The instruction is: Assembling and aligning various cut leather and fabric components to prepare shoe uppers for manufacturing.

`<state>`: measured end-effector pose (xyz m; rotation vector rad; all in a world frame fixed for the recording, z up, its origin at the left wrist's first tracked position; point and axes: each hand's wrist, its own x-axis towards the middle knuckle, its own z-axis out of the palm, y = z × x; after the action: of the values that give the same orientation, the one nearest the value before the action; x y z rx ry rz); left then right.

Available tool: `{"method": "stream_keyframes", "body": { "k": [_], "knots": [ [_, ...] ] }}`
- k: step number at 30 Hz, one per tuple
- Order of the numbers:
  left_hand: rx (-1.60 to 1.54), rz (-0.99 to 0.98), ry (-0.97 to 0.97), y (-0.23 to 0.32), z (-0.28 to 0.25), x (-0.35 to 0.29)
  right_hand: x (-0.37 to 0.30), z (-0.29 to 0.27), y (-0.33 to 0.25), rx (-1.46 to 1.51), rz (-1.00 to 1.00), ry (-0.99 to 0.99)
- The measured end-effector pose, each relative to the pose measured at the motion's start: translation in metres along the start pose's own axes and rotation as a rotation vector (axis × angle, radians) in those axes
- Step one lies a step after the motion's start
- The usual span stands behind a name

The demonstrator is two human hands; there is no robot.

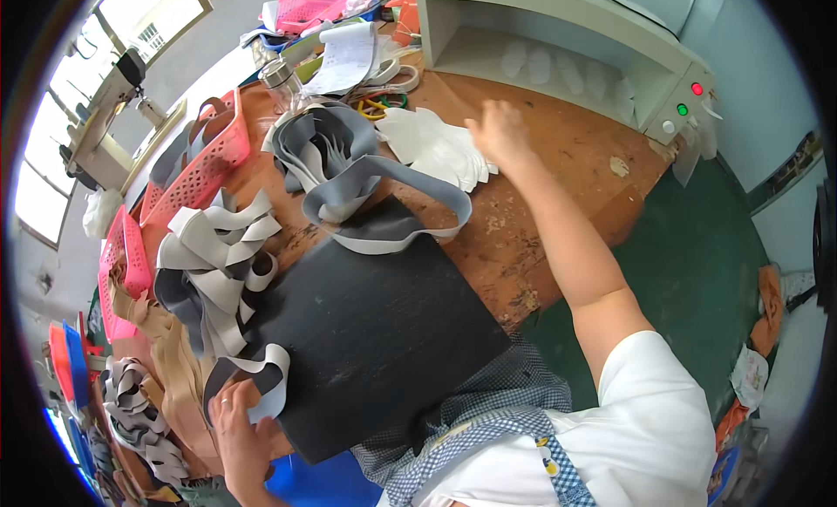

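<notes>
My left hand [242, 427] was at a curled, grey, pale-backed fabric-like strip [278, 364]; I cannot tell whether it gripped. Beyond lay a flat, black, four-sided mat [375, 333], then a coiled grey strip bundle [349, 139]. My blurred right hand [500, 134], its hold unclear, was beside a fanned pile of thin white pieces [427, 145], before a beige box-shaped machine [668, 108].

A plain white top [610, 446], its right sleeve [643, 360] cut short above the elbow, is worn with a blue-and-white checked strap [568, 486] carrying a small yellow-and-white figure [549, 464]. Finely checked cloth [527, 376] in dark blue-grey and white covers the lap. A slim ring [226, 401] circles one finger of the bare left hand [241, 435].
</notes>
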<state>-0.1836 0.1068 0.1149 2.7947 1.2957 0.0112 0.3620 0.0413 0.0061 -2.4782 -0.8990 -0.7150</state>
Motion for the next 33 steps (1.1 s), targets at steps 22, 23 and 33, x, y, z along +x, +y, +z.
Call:
{"method": "stream_keyframes", "body": {
  "k": [22,23,33],
  "knots": [
    [-0.685,0.996,0.319,0.375,0.153,0.173,-0.133,-0.120,0.107,1.199,0.718,-0.337],
    [-0.601,1.015,0.448,0.379,0.149,0.170,-0.140,-0.116,0.110,1.234,0.669,-0.330],
    [-0.511,1.263,0.302,0.384,0.147,0.199,-0.149,-0.111,0.119,1.439,0.696,-0.352]
  ]
}}
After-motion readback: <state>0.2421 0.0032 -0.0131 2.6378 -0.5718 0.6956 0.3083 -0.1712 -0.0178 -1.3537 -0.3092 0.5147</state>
